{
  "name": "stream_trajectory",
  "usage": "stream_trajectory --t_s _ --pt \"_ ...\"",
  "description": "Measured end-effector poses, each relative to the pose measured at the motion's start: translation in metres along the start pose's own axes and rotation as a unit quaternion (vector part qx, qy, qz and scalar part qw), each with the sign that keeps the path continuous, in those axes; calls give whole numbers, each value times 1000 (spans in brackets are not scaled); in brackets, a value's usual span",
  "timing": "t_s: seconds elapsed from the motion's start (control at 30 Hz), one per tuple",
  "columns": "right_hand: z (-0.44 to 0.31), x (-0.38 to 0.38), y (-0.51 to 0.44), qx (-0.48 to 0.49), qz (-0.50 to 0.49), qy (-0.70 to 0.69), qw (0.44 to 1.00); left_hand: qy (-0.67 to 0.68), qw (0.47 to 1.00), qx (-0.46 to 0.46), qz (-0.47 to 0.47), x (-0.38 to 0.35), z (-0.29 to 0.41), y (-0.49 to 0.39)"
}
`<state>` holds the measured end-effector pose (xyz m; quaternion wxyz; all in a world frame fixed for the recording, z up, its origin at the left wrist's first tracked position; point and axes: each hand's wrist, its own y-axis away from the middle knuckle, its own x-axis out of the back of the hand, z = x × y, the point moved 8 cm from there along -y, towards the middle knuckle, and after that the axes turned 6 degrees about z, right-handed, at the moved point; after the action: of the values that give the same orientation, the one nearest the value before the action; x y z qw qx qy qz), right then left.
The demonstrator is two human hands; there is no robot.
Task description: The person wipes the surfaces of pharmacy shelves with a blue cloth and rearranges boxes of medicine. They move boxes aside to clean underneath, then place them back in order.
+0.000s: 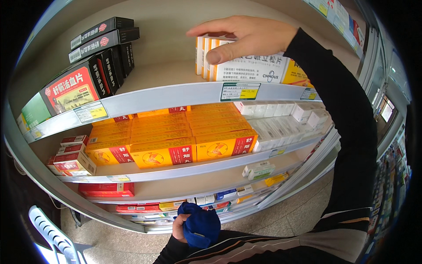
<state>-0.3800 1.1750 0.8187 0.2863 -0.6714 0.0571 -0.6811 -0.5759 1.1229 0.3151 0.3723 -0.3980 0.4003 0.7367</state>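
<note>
On the upper shelf, my right hand [247, 38] reaches over a row of white medicine boxes [244, 72] with orange edges. Its fingers stretch left above the box tops, and the thumb lies across the front of the row. The thumb and fingers are spread apart; whether they press on the cardboard is hard to see. Low down, near my body, my left hand [179, 227] grips a bunched dark blue cloth [201, 226]. A yellow box [296, 72] stands right of the white ones, partly behind my right sleeve.
Black medicine boxes [71, 89] stand and lie at the upper left. Orange boxes [161, 151] fill the shelf below, beside small white boxes [273, 132]. Shelf edges [171, 97] carry price tags. A light blue chair [52, 234] stands at lower left on the speckled floor [138, 250].
</note>
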Motion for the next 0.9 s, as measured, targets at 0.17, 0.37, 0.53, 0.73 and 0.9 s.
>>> stream_trajectory --t_s 0.17,0.37,0.53,0.73,0.9 --pt "19 -10 -1 -67 -79 0 995 -33 999 -3 -1 -4 -2 1" --pt "-22 4 -9 56 -8 87 995 -59 997 -35 24 2 -5 3" --pt "-14 55 140 110 77 -63 989 3 997 -82 14 -9 -12 -8" --pt "25 -81 406 -194 -202 -351 894 -7 998 -24 61 -21 -30 -26" --pt "159 -203 492 -349 -3 57 935 -55 997 13 43 -35 -54 -42"
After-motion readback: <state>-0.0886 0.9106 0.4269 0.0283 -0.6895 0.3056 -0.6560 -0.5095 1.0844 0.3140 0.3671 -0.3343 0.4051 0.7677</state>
